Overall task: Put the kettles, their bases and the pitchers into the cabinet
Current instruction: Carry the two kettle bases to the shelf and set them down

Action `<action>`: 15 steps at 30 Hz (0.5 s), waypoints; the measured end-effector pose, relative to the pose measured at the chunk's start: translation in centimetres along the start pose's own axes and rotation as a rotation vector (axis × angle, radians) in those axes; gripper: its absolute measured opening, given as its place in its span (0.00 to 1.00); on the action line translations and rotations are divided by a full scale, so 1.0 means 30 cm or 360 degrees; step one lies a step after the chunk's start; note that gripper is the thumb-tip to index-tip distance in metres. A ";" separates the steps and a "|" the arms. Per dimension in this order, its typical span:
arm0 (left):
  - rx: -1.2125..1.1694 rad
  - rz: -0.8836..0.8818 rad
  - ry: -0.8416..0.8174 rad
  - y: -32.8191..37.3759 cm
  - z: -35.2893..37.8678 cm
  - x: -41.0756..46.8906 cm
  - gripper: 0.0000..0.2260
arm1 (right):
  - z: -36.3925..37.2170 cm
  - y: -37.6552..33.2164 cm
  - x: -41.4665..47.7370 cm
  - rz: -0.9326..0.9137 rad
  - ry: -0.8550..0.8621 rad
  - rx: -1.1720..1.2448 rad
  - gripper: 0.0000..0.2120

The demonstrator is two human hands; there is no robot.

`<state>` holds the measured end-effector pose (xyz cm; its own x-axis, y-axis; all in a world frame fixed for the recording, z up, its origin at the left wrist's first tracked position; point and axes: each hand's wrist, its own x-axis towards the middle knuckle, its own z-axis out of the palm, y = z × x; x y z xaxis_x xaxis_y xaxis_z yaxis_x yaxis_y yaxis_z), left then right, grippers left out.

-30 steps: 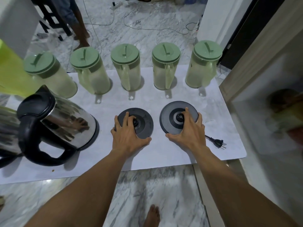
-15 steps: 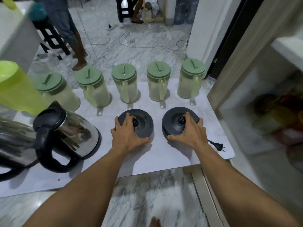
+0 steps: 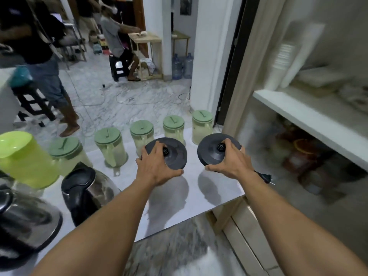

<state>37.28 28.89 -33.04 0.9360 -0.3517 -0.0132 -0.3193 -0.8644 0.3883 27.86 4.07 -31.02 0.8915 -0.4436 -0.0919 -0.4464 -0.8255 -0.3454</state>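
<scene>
Green-lidded pitchers [image 3: 108, 148] stand closed, contents unclear; left hand [image 3: 157, 168] grips the left base [image 3: 174, 156], right hand [image 3: 233, 162] the right base [image 3: 211, 154], both black discs.

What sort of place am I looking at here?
Probably a home, near its kitchen or pantry: an open cabinet with stocked shelves on the right, big water bottles standing on the marble floor, and kettles and lidded pitchers set out on a low table.

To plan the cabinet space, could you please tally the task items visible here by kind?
green-lidded pitchers: 5
lime pitcher without lid: 1
steel kettles: 2
kettle bases: 2
Total: 10
</scene>
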 end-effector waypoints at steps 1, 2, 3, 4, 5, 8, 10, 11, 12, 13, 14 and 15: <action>-0.0024 0.0056 -0.0001 0.010 -0.035 -0.011 0.51 | -0.036 -0.014 -0.048 0.0031 0.0051 -0.0021 0.48; -0.0043 0.0104 -0.0001 0.019 -0.066 -0.021 0.52 | -0.070 -0.025 -0.089 0.0066 0.0090 -0.0038 0.48; -0.0063 0.0151 -0.0001 0.028 -0.099 -0.031 0.52 | -0.101 -0.035 -0.132 0.0111 0.0126 -0.0047 0.48; -0.0078 0.0219 0.0006 0.039 -0.133 -0.040 0.52 | -0.135 -0.045 -0.180 0.0160 0.0164 -0.0056 0.49; -0.0084 0.0272 0.0013 0.047 -0.161 -0.051 0.52 | -0.165 -0.054 -0.224 0.0200 0.0183 -0.0065 0.49; -0.0097 0.0472 0.0069 0.083 -0.245 -0.072 0.50 | -0.261 -0.076 -0.356 0.0312 0.0277 -0.0057 0.49; -0.0138 0.0631 0.0088 0.117 -0.298 -0.090 0.48 | -0.323 -0.095 -0.463 0.0389 0.0354 -0.0053 0.50; -0.0163 0.0697 0.0090 0.137 -0.321 -0.100 0.47 | -0.353 -0.104 -0.517 0.0429 0.0380 -0.0055 0.51; -0.0188 0.0745 0.0083 0.160 -0.345 -0.112 0.46 | -0.379 -0.111 -0.565 0.0468 0.0405 -0.0055 0.52; -0.0205 0.0819 0.0069 0.190 -0.368 -0.131 0.46 | -0.406 -0.117 -0.632 0.0518 0.0450 -0.0054 0.51; -0.0203 0.0893 0.0054 0.220 -0.389 -0.153 0.46 | -0.429 -0.120 -0.691 0.0562 0.0493 -0.0045 0.50; -0.0200 0.0950 0.0041 0.246 -0.407 -0.170 0.47 | -0.449 -0.121 -0.742 0.0600 0.0534 -0.0044 0.49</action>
<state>31.95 28.69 -18.85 0.6045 -0.7524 0.2618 -0.7715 -0.4711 0.4275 8.60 12.22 -15.15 0.5960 -0.7966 0.1011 -0.7385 -0.5932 -0.3206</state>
